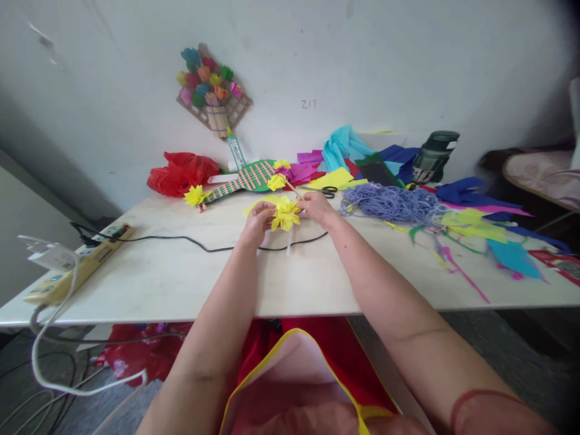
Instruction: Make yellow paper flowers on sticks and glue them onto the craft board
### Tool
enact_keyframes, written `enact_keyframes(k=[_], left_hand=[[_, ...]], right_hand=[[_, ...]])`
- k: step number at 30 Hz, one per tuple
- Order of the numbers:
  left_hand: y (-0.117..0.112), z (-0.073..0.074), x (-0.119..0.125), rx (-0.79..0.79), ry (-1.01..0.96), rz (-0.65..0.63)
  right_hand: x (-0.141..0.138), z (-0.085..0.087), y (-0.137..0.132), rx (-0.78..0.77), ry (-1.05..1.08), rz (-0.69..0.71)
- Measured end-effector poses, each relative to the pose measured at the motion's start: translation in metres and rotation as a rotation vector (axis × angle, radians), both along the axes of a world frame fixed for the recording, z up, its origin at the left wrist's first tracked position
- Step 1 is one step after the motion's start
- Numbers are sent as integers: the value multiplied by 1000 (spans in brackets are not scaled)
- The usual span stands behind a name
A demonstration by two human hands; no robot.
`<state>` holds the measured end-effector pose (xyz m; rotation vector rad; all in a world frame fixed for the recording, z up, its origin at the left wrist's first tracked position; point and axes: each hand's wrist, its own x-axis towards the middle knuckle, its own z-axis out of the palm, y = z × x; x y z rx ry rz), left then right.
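Note:
A yellow paper flower [285, 214] is between my two hands, just above the middle of the table. My left hand [260, 222] pinches its left petals with bent fingers. From the other side, my right hand [318, 207] has its fingers closed at the flower's right edge. A thin wooden stick [293, 189] runs up and left from the right fingers; I cannot tell if they grip it. Just behind lies a green lute-shaped craft [256, 177] with pinkish strips, and yellow and magenta paper flowers at its ends. Scissors [327, 191] lie beyond my right hand.
Tangled purple cord [392, 203] and coloured paper scraps lie right, near a dark bottle [435, 157]. Red paper [181, 174] sits back left. A black cable [194, 240] crosses from the power strip [77, 266]. A flower basket craft [212, 90] leans against the wall.

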<state>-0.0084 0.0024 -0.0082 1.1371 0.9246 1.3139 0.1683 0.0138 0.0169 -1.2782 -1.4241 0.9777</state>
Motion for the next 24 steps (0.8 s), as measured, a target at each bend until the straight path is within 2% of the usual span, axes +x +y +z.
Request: enact_keyframes(k=[9, 16, 24], left_hand=[[-6, 4, 0, 25, 20, -71], [-11, 9, 1, 13, 50, -79], [-7, 6, -1, 19, 75, -111]], right_hand=[[1, -1, 1, 33, -32, 18], [1, 2, -3, 49, -52, 10], [2, -2, 4, 117, -94, -32]])
